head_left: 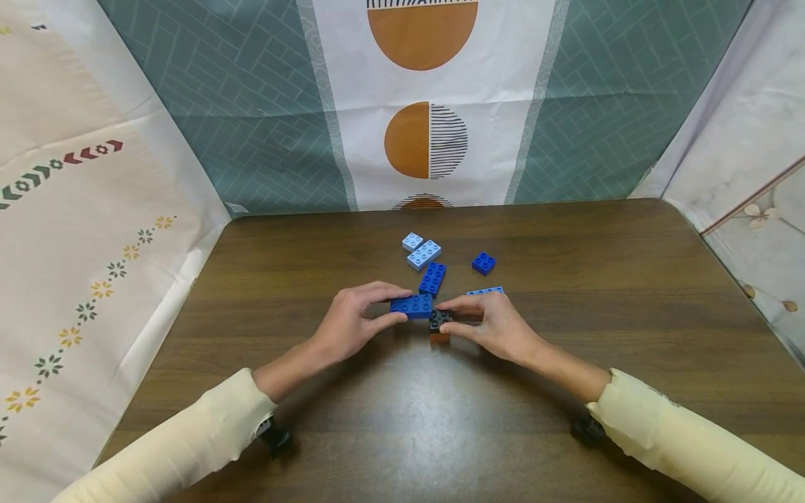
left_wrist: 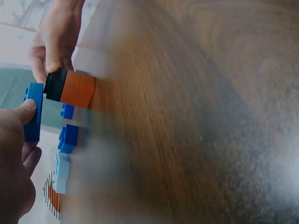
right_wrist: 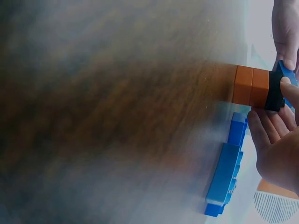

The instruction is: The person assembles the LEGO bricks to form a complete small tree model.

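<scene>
Up close — left hand (head_left: 349,323) pinching the blue brick (head_left: 411,305), right hand (head_left: 493,325) pinching the black-and-orange stack (head_left: 439,327).

Head camera looks down; wrist cameras, close, share the orange-black stack (left_wrist: 70,87).

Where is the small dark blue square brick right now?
In the head view, the small dark blue square brick lies alone on the table, beyond the right hand and right of the loose blue bricks.

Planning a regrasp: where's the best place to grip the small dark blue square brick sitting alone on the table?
Probably pinch the small dark blue square brick across two opposite flat side walls, coming from above. It sits studs-up on the table, apart from the other bricks, so its sides look free.
</scene>
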Action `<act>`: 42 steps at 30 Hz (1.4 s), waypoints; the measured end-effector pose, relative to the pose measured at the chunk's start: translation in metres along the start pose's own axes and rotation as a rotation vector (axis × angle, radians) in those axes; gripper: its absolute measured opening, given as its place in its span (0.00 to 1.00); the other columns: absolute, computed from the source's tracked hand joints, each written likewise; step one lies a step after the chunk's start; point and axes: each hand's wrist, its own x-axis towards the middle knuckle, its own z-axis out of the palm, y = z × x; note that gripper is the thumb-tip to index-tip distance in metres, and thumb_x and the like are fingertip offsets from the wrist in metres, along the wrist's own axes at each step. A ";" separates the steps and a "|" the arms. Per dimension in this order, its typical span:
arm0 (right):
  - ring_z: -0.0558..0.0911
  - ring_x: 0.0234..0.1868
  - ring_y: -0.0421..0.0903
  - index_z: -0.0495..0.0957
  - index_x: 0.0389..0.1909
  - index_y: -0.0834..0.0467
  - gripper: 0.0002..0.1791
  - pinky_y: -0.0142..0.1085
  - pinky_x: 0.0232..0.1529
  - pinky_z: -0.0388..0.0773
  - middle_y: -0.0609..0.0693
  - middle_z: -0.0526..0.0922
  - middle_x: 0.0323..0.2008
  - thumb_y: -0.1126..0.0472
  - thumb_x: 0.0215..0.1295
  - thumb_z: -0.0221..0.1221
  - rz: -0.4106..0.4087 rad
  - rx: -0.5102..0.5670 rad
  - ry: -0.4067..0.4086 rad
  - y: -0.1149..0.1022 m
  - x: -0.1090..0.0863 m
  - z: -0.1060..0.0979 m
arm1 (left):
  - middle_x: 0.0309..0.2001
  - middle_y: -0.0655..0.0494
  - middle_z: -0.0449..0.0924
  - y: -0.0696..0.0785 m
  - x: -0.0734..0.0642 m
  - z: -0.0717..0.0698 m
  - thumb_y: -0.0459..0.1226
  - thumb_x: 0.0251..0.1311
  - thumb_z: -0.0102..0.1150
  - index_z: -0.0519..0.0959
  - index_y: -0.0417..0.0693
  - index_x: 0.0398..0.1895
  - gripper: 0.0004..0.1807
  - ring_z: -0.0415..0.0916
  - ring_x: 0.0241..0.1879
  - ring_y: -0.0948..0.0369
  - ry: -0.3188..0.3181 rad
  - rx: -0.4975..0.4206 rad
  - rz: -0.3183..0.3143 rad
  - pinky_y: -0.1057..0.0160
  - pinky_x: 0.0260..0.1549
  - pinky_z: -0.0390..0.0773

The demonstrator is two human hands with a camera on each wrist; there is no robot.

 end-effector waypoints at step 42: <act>0.87 0.58 0.49 0.87 0.59 0.55 0.21 0.51 0.58 0.84 0.49 0.89 0.55 0.58 0.67 0.74 0.004 0.031 -0.006 -0.014 0.004 -0.003 | 0.50 0.55 0.85 0.019 0.004 -0.004 0.40 0.65 0.76 0.88 0.50 0.60 0.20 0.83 0.40 0.53 -0.138 0.048 0.012 0.62 0.33 0.76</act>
